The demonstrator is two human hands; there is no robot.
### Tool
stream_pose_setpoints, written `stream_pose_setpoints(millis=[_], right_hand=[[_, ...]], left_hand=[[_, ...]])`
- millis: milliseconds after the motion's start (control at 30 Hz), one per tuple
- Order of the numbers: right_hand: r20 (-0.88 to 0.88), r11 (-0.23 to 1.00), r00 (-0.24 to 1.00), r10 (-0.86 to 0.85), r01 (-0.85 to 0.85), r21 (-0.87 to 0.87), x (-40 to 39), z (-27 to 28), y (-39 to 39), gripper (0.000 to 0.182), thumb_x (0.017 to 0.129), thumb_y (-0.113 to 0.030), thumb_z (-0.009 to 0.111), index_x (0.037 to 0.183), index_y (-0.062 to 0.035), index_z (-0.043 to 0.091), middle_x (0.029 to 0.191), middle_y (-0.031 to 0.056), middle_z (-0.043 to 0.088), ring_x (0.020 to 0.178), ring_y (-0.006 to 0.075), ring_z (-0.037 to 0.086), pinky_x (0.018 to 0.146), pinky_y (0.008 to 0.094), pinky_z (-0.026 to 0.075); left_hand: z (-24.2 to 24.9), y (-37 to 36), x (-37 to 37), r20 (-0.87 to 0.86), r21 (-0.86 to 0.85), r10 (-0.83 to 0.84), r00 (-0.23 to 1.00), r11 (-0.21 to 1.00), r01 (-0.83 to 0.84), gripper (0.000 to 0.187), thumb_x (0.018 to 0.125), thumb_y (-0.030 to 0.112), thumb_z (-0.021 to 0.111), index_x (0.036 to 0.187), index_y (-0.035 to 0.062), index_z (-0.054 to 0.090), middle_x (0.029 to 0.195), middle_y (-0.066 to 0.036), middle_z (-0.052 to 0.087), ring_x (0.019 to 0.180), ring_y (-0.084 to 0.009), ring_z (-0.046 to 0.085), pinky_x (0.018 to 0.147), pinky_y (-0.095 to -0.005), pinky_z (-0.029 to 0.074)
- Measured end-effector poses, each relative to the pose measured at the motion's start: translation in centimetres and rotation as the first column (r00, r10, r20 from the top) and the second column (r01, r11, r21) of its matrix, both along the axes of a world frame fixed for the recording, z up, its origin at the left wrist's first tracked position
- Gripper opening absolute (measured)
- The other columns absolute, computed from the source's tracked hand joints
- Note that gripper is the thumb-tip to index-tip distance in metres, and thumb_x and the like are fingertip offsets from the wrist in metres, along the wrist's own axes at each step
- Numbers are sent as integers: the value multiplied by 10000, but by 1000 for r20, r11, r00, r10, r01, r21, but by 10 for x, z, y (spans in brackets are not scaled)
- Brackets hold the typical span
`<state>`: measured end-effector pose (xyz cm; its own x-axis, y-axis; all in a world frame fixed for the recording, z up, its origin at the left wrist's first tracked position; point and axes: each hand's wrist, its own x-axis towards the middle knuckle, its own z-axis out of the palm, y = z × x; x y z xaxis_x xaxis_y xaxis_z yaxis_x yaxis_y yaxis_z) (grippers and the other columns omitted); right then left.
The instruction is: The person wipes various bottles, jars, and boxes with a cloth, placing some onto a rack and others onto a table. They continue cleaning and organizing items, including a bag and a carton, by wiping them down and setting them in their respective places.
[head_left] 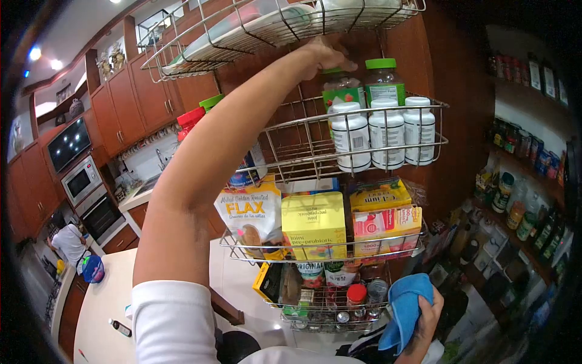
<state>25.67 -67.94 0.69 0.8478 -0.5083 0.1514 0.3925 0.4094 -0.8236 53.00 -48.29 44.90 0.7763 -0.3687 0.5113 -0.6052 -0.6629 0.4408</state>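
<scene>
My left hand (327, 56) reaches up under the top wire basket, over a green-lidded jar (344, 94) on the second tier. The hand is smeared by motion, so I cannot make out whether its fingers grip the jar or only hover at the lid. Right beside it stands another green-lidded jar (385, 82). In front are white bottles (351, 136) with printed labels. Low on the right, my right hand (428, 318) is closed around a folded blue cloth (407, 306), held beside the lower baskets.
The third basket holds a flax pouch (248, 212), a yellow carton (313, 221) and a pink box (387, 225). Jars fill the lowest basket (333, 324). A pale table (112, 285) lies left, with a person (68, 242) beyond. Stocked shelves (527, 158) stand right.
</scene>
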Motion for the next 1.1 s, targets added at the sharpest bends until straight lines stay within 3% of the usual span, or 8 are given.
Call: stream_pose_setpoints(millis=[133,167,267,333,433,933,1067,1100], right_hand=[[-53,997,996,-74,76,33,-4,-1,6,468,773,-148,668,1158,72,518,952,122,606,814,177,595,750,315,500],[-70,994,991,-111,112,17,-5,-3,5,462,779,-151,665,1156,73,518,961,126,603,810,177,596,739,316,503],[-106,992,989,-106,113,60,-4,-1,4,483,802,-147,630,1201,72,468,1001,143,589,784,180,604,682,299,520],[-55,1000,998,-20,20,-13,2,-14,-9,460,801,-154,639,1175,71,494,991,139,592,798,186,604,713,308,517],[-116,989,986,-123,131,65,6,-9,0,428,797,-158,647,1140,72,534,992,132,597,843,182,593,743,313,502],[-25,984,994,-104,100,-144,14,-30,-20,375,785,-199,659,1063,48,614,939,74,609,813,155,555,790,304,445],[-49,988,998,-25,17,-155,14,-28,-28,411,799,-226,664,1100,44,594,966,77,604,841,154,554,793,305,449],[-53,987,998,-22,13,-159,14,-28,-25,411,799,-226,664,1100,44,594,966,77,604,841,154,554,793,305,449]], left_hand=[[6,36,-14,-150,-14,-57,987,998,56,645,791,439,694,1278,63,504,1304,-140,506,1197,-268,462,999,-444,378],[13,62,-12,-151,195,94,984,979,-64,614,788,426,678,1267,74,524,1300,-149,510,1183,-276,473,978,-439,393],[33,116,-21,10,730,482,876,595,-336,535,780,384,629,1236,108,584,1288,-178,521,1143,-299,507,916,-424,437],[23,125,-52,59,860,722,689,313,-402,482,765,326,629,1180,80,618,1177,-164,597,1023,-275,564,836,-425,466],[23,130,-55,111,912,686,719,217,-348,485,759,317,622,1176,70,615,1149,-137,619,1015,-260,572,812,-434,466],[22,155,-42,-22,731,756,654,459,-506,455,757,438,717,1021,69,679,979,-85,676,876,-177,604,744,-334,499],[26,115,-48,61,784,730,681,388,-485,398,759,388,738,1030,103,679,961,-81,680,891,-163,617,788,-341,511],[28,111,-40,-68,724,699,712,525,-446,419,761,350,744,1084,100,650,989,-85,671,927,-175,615,803,-353,513]])
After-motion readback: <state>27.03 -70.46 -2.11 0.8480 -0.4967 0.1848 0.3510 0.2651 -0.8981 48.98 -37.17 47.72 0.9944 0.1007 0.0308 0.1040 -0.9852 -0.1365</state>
